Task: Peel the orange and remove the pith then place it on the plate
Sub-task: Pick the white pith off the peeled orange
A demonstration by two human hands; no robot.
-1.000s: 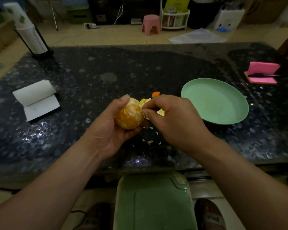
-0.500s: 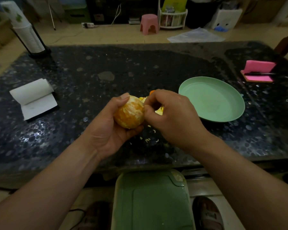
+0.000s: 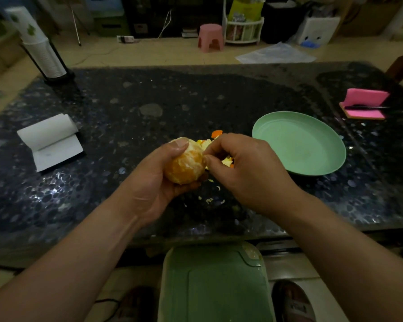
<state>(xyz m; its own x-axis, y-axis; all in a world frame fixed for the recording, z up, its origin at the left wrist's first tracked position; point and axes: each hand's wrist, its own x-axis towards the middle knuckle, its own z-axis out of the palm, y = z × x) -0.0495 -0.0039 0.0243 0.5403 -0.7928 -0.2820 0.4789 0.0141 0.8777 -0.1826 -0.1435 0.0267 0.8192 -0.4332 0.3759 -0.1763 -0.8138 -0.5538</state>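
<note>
Dim room, dark speckled worktop (image 3: 126, 126), clutter on the floor beyond.

Far left corner: cup stack (image 3: 36, 46) in its holder. Below it: paper roll (image 3: 49, 138), partly unrolled, lying flat on the worktop.

Centre: left hand (image 3: 154, 182) clamped on the orange (image 3: 186, 165), thumb over the top, palm and curled digits below. Held above the worktop, not resting. Rind looks fully off; pale pith patches over the flesh, orange showing through lower down.

Right hand (image 3: 244, 173) touching the orange's right side, thumb and forefinger pinched together at the surface. Cannot tell if a pith strand is between them; too small.

Judged step: pith removal. To do well: pinch at a loose edge, pull along the segment lines, keep pull shallow to avoid tearing membrane. Rotate with left hand to expose hidden far side. Light squeeze only; harder risks juice.

Peel scraps (image 3: 215, 138) piled on the worktop just behind the hands, small white bits (image 3: 213, 198) below them.

Right: green plate (image 3: 335, 159), holds nothing. Near the right hand, easy drop once pith is clear.

Far right: pink notepad (image 3: 368, 98) with a pen on it.

Bottom centre, below the worktop edge: green bin (image 3: 215, 287), lid closed, contents not visible.
</note>
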